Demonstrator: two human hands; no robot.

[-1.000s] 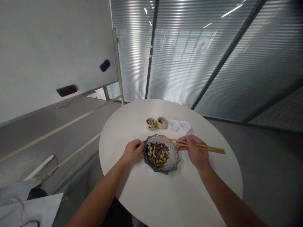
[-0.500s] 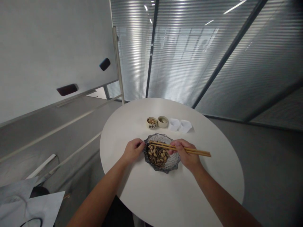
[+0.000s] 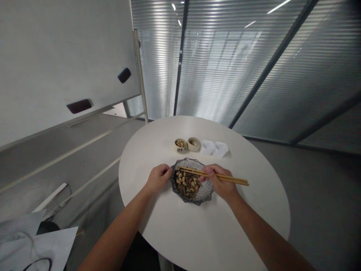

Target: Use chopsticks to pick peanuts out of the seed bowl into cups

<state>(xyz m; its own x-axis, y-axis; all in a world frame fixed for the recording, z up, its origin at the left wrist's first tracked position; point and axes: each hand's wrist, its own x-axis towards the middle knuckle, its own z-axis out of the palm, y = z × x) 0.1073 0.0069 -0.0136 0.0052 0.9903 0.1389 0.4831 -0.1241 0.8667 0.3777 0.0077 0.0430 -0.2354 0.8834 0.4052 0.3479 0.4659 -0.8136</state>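
I log the right hand (image 3: 221, 184) with a narrow grip, holding wooden chopsticks (image 3: 234, 179), their tips over mixed pistachios and seeds (image 3: 186, 182) in a scalloped glass dish (image 3: 207, 194). The left hand (image 3: 158, 178) sits curled against the dish's left rim; I cannot tell whether it grips it. The dish stands on a round white table (image 3: 169, 226). Beyond it are a small cup of nuts (image 3: 180, 145), a second small cup (image 3: 193, 143) and white paper pieces (image 3: 213, 149).
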